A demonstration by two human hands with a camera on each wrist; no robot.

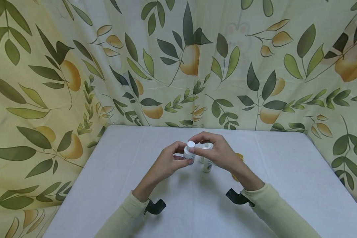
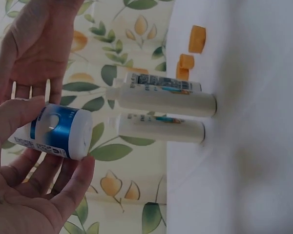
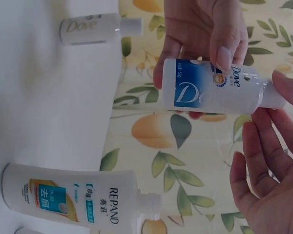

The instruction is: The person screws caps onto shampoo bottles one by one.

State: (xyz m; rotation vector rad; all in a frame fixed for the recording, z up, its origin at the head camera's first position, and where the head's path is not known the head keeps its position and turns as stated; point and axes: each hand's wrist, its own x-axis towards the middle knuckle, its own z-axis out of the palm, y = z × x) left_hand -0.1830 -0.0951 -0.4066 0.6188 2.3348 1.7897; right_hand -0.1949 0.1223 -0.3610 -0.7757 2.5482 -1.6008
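My left hand (image 1: 168, 162) holds a small white Dove bottle (image 3: 210, 87) with a blue label, raised above the table and tilted. Its fingers and thumb wrap the bottle's body. The right hand (image 1: 220, 150) pinches the white cap (image 3: 272, 95) between thumb and fingertips, its other fingers loosely bent. Just beyond, in the right wrist view, a larger white REPAND bottle (image 3: 71, 200) stands with a bare, narrow neck. Similar white bottles (image 2: 161, 100) appear close together in the left wrist view.
Another small white Dove bottle (image 3: 90, 30) stands capped on the table. Orange-yellow pieces (image 2: 197, 39) lie near the right forearm, partly covered by it in the head view. A white cloth covers the table (image 1: 122, 158); a leaf-and-fruit patterned curtain (image 1: 178, 82) hangs behind.
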